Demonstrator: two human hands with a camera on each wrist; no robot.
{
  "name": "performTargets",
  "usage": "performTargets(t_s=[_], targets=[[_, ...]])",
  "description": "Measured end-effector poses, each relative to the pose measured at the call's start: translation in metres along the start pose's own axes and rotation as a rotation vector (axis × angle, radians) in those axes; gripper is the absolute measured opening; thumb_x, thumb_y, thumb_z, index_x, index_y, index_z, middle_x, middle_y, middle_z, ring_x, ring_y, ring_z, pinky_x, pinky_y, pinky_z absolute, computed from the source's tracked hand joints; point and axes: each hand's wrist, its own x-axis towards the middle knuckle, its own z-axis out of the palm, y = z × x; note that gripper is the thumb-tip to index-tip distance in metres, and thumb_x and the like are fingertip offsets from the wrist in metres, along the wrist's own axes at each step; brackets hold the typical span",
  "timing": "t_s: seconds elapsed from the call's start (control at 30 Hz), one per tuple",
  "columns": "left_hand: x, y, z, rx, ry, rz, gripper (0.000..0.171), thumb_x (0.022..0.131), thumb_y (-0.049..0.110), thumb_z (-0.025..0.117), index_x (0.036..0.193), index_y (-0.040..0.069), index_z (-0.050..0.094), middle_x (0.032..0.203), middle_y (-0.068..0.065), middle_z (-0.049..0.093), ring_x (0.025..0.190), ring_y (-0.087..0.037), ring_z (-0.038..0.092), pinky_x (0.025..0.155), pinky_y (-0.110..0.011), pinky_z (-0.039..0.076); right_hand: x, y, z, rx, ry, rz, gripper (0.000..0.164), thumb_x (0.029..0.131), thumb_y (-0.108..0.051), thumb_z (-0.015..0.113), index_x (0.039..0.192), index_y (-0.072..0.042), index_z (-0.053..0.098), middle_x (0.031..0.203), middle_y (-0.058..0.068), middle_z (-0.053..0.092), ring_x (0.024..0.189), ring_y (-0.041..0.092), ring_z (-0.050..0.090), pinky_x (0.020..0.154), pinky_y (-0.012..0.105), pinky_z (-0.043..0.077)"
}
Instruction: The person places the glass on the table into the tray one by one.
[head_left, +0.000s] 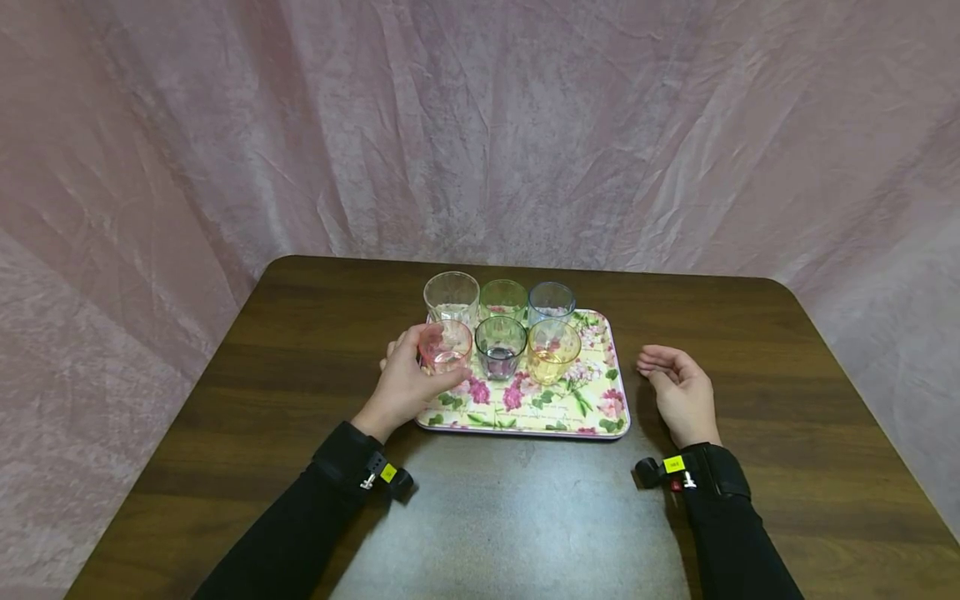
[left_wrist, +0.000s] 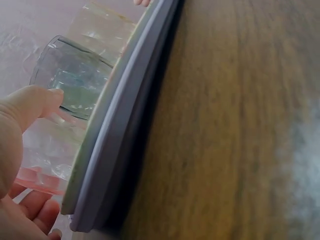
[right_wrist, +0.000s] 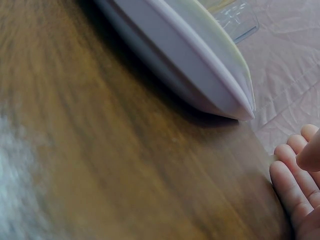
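My left hand holds a pink-tinted glass at the front left of a floral tray. Its thumb lies along the near side and its fingers reach round the far left. In the left wrist view the pink glass shows between thumb and fingers. Beside it stand a dark grey-green glass and a yellow glass. Behind them are a clear glass, a green glass and a blue glass. To the right of the tray, my right hand rests with fingers loosely curled, holding nothing.
The tray sits on a dark wooden table, near the middle. A grey patch of light lies on the tabletop in front of it. Pink cloth hangs behind the table's far edge. Each wrist wears a strapped camera.
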Motion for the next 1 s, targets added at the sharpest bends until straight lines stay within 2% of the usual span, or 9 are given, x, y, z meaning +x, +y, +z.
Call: performTargets(t_s=[0.43,0.67,0.87,1.0], targets=[[0.0011,0.0005,0.0012,0.002,0.03,-0.065,0.085,0.085,0.036,0.095,0.154,0.017,0.049,0.147,-0.017,0.051,0.137,-0.04,0.036,0.111,-0.06,0.036,-0.0002,-0.002,0.0025,0.012,-0.005,-0.009,0.032,0.109,0.003,0.052,0.138,0.006,0.065,0.13,0.021,0.071,0.104,0.0,0.069,0.095,0.008,0.056],[0.0009,-0.0015,0.0001,-0.011,0.04,-0.053,0.086,0.084,0.036,0.096,0.154,0.015,0.049,0.147,-0.017,0.052,0.139,-0.038,0.038,0.116,-0.061,0.033,0.0012,-0.0028,0.0051,0.015,-0.015,-0.006,0.032,0.109,0.003,0.052,0.138,0.006,0.065,0.13,0.021,0.07,0.105,0.001,0.07,0.095,0.008,0.056],[-0.0014,-0.0046,-0.002,-0.02,0.024,-0.043,0.097,0.081,0.043,0.099,0.157,0.014,0.046,0.155,-0.016,0.047,0.147,-0.037,0.037,0.125,-0.066,0.026,0.0012,-0.0025,0.0057,0.015,-0.015,0.004,0.033,0.109,0.003,0.052,0.138,0.005,0.066,0.132,0.022,0.07,0.105,0.001,0.07,0.095,0.007,0.056],[-0.005,-0.0051,-0.0072,-0.028,0.028,-0.039,0.096,0.084,0.051,0.094,0.158,0.015,0.045,0.158,-0.014,0.043,0.148,-0.036,0.04,0.124,-0.064,0.034,0.0012,-0.0025,0.0053,0.009,-0.017,0.008,0.033,0.109,0.002,0.051,0.139,0.005,0.065,0.133,0.022,0.07,0.105,0.001,0.069,0.095,0.007,0.055]])
